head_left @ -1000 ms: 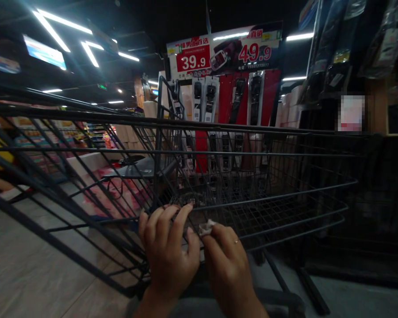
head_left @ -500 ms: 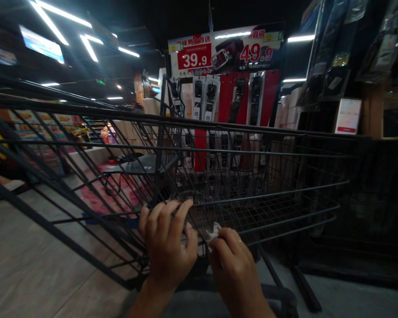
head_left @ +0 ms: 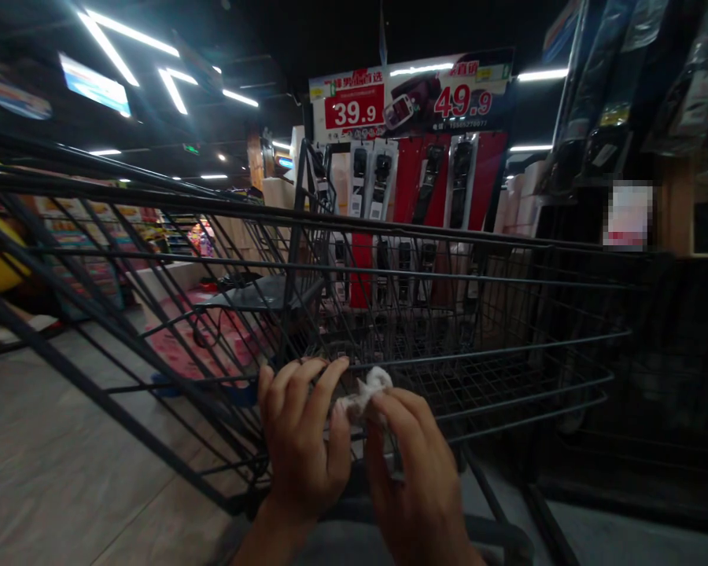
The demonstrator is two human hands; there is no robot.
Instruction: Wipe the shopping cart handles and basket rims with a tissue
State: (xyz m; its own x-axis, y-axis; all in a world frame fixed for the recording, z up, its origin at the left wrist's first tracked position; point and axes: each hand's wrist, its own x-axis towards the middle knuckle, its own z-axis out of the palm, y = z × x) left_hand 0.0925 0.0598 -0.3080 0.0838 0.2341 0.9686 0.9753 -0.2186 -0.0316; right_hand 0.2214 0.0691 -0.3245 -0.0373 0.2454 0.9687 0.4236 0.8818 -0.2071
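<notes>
My left hand [head_left: 304, 440] rests against the side of a dark wire shopping cart [head_left: 448, 358], its fingers curled over a horizontal wire. Just to its right, my right hand [head_left: 413, 456] pinches a crumpled white tissue [head_left: 370, 393] between thumb and fingers. The tissue lies against the cart's wires and reaches across to the left thumb. Whether the left thumb presses on it is hard to tell. A grey fold-down seat panel [head_left: 251, 292] is inside the cart at the left.
Behind the cart, belts hang in packs on a red and white display [head_left: 410, 189] under a price sign [head_left: 413, 98]. Pink packages [head_left: 212, 342] stand on the floor at the left. A blurred white and red object [head_left: 628, 214] is at the right.
The tissue has come up and left on the wires, with more of it showing near my left thumb. My right hand's fingers have opened out slightly around it. The view has shifted a little.
</notes>
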